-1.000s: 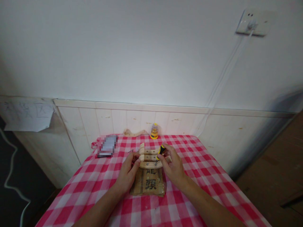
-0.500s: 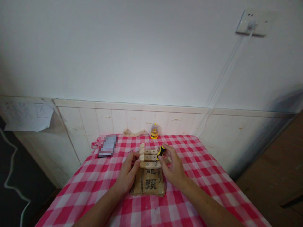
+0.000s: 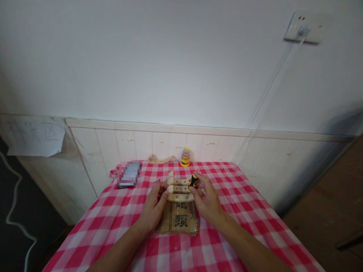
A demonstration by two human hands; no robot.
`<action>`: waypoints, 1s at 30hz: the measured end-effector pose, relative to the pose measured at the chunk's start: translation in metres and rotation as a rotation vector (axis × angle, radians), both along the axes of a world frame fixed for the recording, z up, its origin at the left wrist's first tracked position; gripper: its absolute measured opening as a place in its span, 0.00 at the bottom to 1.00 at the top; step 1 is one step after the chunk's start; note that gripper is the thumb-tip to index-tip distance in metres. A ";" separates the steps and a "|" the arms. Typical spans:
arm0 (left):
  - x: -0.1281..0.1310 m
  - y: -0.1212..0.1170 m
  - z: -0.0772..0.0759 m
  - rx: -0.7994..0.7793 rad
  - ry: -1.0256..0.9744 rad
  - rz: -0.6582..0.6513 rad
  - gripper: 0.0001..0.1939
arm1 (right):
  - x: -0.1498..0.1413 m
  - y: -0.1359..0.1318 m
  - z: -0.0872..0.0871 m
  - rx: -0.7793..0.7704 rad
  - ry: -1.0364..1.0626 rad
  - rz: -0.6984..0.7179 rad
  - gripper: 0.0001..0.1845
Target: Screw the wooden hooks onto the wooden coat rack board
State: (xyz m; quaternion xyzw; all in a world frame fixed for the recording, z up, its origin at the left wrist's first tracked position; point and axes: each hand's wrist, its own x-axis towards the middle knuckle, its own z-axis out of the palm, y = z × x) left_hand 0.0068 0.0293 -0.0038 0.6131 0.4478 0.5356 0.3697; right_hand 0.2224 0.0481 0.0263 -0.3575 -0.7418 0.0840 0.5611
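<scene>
You get a dim, cool, slightly hazy view. The wall (image 3: 170, 68) is brightest around its middle and darkens toward your ten o'clock; at three o'clock a soft shadow crosses it. The light source is out of frame. Fine detail on the wall socket (image 3: 307, 28) at one o'clock is smeared, wide-angle stretching marks your edges, and pixelation covers the phone (image 3: 129, 174).
</scene>
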 end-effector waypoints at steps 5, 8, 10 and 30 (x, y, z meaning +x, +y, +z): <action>0.000 -0.002 0.002 -0.013 0.006 -0.005 0.13 | 0.000 -0.001 0.003 0.009 0.005 -0.015 0.24; 0.000 -0.002 0.002 -0.018 0.002 0.000 0.13 | 0.000 -0.001 0.003 0.022 0.008 -0.017 0.24; 0.000 -0.001 0.003 -0.017 0.004 -0.001 0.13 | 0.000 -0.001 0.003 0.029 0.012 -0.010 0.24; 0.000 -0.001 0.001 -0.002 -0.004 0.009 0.13 | 0.001 -0.004 0.005 0.063 -0.023 -0.018 0.25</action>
